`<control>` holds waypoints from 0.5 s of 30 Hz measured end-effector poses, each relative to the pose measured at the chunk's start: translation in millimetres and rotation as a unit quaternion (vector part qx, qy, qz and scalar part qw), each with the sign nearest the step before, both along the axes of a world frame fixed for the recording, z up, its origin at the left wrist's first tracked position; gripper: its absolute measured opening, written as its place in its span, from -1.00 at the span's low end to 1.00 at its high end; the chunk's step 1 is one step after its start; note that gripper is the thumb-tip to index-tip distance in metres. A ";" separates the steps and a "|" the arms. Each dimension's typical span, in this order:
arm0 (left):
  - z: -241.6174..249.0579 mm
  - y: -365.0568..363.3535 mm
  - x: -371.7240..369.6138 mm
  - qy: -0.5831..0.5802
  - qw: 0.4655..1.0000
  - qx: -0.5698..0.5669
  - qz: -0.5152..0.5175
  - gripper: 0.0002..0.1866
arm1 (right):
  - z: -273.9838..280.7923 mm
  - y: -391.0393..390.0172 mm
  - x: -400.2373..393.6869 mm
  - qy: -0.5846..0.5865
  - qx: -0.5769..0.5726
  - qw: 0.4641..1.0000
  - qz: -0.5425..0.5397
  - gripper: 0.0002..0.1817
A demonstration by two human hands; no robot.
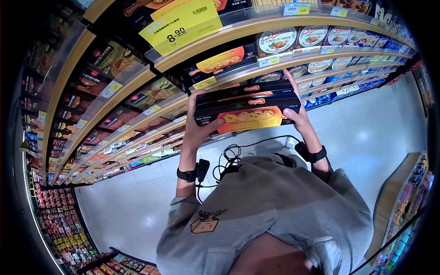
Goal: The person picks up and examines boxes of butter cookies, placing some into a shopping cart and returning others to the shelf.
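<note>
Setting: shop aisle, shelves (137,98) curving from 9 to 2 o'clock, pale floor (366,137) below.
Boxes: stack of dark cookie boxes (247,107) at frame centre, held level in front of the shelves; front box shows an orange panel with biscuits. At least two boxes in the stack; exact count unclear.
Left hand (197,126): closed on the stack's left end, thumb over the front face, fingers behind and above.
Right hand (298,114): closed on the stack's right end, fingers reaching up along the side at 1 o'clock of the stack.
Wrists: black band (188,175) on the left wrist, black band (314,155) on the right; a cable (233,153) runs between them.
Price tag: yellow tag (181,23) reading 8.90, at 11 o'clock above the stack.
Tins: round "Choco Cashew" packs (277,41) on the shelf at 12 to 1 o'clock.
Clothing: grey hoodie (275,211) at 6 o'clock.
</note>
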State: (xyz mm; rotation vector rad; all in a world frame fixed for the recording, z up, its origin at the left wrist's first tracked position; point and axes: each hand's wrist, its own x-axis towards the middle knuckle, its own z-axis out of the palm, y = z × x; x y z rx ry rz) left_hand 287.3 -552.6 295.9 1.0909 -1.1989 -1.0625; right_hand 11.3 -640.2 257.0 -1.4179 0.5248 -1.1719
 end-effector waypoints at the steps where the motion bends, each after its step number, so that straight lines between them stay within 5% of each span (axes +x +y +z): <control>1: -0.6 -1.1 1.6 0.010 1.000 0.001 -0.009 -0.15 | 2.4 -1.2 1.3 0.008 -0.003 1.000 -0.004 0.11; 7: 3.9 -7.9 8.9 -0.085 0.996 -0.012 -0.002 -0.12 | 12.9 -19.0 7.3 0.110 -0.033 0.993 -0.041 -0.11; 15: 23.5 -13.3 14.8 -0.117 0.982 -0.105 0.101 0.08 | 22.9 -32.1 23.5 0.104 -0.034 0.994 -0.016 0.05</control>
